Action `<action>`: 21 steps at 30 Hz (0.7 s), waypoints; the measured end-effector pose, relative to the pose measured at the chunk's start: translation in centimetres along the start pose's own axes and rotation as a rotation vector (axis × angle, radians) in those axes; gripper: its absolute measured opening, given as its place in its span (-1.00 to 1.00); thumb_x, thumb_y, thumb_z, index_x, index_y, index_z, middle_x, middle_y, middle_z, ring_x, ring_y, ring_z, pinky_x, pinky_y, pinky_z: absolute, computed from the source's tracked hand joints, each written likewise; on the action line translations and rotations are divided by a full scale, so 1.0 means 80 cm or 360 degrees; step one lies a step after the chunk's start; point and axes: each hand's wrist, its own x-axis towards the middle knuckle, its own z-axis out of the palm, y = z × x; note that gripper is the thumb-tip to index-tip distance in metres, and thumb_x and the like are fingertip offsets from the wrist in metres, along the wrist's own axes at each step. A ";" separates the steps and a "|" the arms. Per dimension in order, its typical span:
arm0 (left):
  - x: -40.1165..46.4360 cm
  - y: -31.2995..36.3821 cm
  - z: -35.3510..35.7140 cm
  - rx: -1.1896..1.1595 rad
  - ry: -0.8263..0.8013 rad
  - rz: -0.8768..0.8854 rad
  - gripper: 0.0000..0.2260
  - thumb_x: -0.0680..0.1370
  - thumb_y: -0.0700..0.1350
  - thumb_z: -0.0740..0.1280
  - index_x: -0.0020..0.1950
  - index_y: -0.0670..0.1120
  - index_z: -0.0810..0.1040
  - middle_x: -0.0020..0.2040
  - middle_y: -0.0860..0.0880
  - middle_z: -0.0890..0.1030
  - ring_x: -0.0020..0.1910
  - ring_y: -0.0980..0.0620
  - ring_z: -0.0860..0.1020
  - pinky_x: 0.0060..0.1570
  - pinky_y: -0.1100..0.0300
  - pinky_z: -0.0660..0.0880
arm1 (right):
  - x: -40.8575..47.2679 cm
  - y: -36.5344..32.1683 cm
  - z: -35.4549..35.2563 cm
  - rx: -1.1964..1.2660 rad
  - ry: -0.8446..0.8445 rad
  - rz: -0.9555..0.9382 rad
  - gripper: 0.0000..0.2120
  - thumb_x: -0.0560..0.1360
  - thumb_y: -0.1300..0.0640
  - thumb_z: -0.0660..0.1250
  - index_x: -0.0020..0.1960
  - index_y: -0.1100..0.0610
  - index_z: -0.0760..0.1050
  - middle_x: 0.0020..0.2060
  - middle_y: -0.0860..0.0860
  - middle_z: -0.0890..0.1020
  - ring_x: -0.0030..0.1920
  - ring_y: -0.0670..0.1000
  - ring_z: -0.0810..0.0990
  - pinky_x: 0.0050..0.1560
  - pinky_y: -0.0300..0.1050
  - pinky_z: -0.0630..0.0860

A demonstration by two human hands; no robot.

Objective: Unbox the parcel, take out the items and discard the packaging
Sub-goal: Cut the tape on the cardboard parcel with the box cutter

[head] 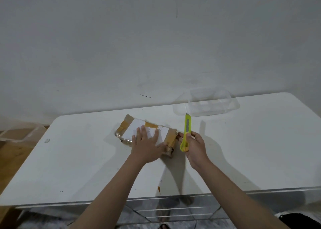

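A flat brown parcel (129,129) with a white label and yellow-brown tape lies on the white table (78,159), near its middle. My left hand (147,147) rests flat on the parcel's near right part, fingers spread. Just right of the parcel, my right hand (195,147) grips a yellow-green utility knife (186,133) upright, its blade end pointing away from me. The knife is clear of the parcel.
A clear plastic container (208,105) sits at the table's far edge against the white wall. A small orange scrap (159,189) lies near the front edge. A black object (298,220) shows on the floor at the bottom right. Wooden flooring lies to the left.
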 end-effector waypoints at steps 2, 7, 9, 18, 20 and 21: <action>0.002 -0.001 0.008 0.0150 0.0178 0.0100 -0.43 0.57 0.28 -0.11 0.54 0.12 -0.11 0.54 -0.19 -0.22 0.52 -0.20 -0.23 0.44 -0.17 -0.17 | 0.011 -0.007 0.010 0.0057 -0.0068 0.0006 -0.85 0.61 0.21 0.15 0.16 0.21 0.37 0.09 0.19 0.62 0.07 0.13 0.63 0.06 0.00 0.56; 0.013 0.001 0.014 0.0032 0.0268 0.0241 -0.52 0.61 0.20 -0.11 0.52 0.20 -0.09 0.57 -0.08 -0.08 0.54 -0.08 -0.10 0.41 -0.23 0.00 | 0.022 -0.020 0.014 -0.0312 -0.0162 -0.0077 -0.88 0.60 0.19 0.19 0.11 0.15 0.44 0.08 0.11 0.66 0.05 0.06 0.66 0.15 0.07 0.54; 0.014 0.000 0.014 -0.0012 0.0272 0.0225 -0.53 0.61 0.19 -0.09 0.51 0.23 -0.06 0.57 -0.06 -0.06 0.54 -0.05 -0.09 0.41 -0.22 0.01 | 0.012 -0.024 0.006 -0.0528 -0.0163 -0.0192 -0.91 0.59 0.21 0.20 0.03 0.11 0.47 0.01 0.06 0.67 -0.04 0.02 0.69 0.05 0.04 0.57; 0.012 0.004 0.021 -0.0041 0.0355 0.0182 -0.54 0.61 0.19 -0.09 0.51 0.23 -0.05 0.57 -0.03 -0.04 0.54 -0.02 -0.09 0.41 -0.18 0.01 | -0.034 -0.023 -0.033 -0.1047 -0.0091 -0.0273 -0.78 0.55 0.28 0.19 0.11 0.04 0.46 -0.21 0.08 0.67 -0.44 -0.02 0.54 -0.45 -0.13 0.46; 0.013 0.005 0.022 -0.0045 0.0368 0.0167 -0.54 0.61 0.19 -0.09 0.51 0.23 -0.04 0.57 -0.04 -0.03 0.54 -0.03 -0.08 0.41 -0.19 0.02 | -0.037 -0.026 -0.031 -0.1100 -0.0113 -0.0301 -0.78 0.55 0.28 0.20 0.10 0.04 0.48 -0.22 0.07 0.67 -0.44 -0.01 0.55 -0.47 -0.14 0.46; 0.013 0.006 0.023 -0.0049 0.0373 0.0158 -0.54 0.61 0.19 -0.09 0.51 0.23 -0.04 0.57 -0.04 -0.03 0.54 -0.03 -0.07 0.41 -0.19 0.02 | -0.039 -0.027 -0.030 -0.1120 -0.0110 -0.0316 -0.78 0.55 0.27 0.20 0.10 0.04 0.48 -0.21 0.07 0.67 -0.44 -0.01 0.54 -0.48 -0.14 0.46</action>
